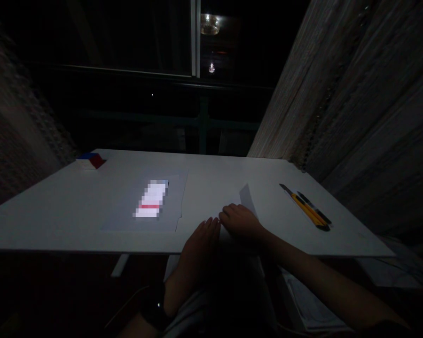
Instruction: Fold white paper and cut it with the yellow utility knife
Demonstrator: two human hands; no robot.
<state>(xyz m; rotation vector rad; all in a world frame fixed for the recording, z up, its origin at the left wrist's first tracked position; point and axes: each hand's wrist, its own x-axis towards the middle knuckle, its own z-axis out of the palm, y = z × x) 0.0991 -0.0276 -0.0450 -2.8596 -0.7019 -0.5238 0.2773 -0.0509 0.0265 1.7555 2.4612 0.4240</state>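
At the front edge of the table, my right hand [240, 222] is closed with bent fingers on a white sheet of paper [248, 198]. A flap of the sheet stands up behind the knuckles, and the rest is mostly hidden under my hands. My left hand [200, 246] is beside it, its fingers close together and the tips almost touching the right hand. It appears to pinch the near side of the same paper; its thumb is hidden. A dark watch [153, 305] is on my left wrist.
A lit phone [151, 199], its screen blurred, lies on white paper [120, 223] at left. A blue, red and white puzzle cube [90, 161] sits at the far left corner. At right lie a yellow utility knife [312, 213] and a dark pen [315, 209]. Curtains flank the white table [215, 169].
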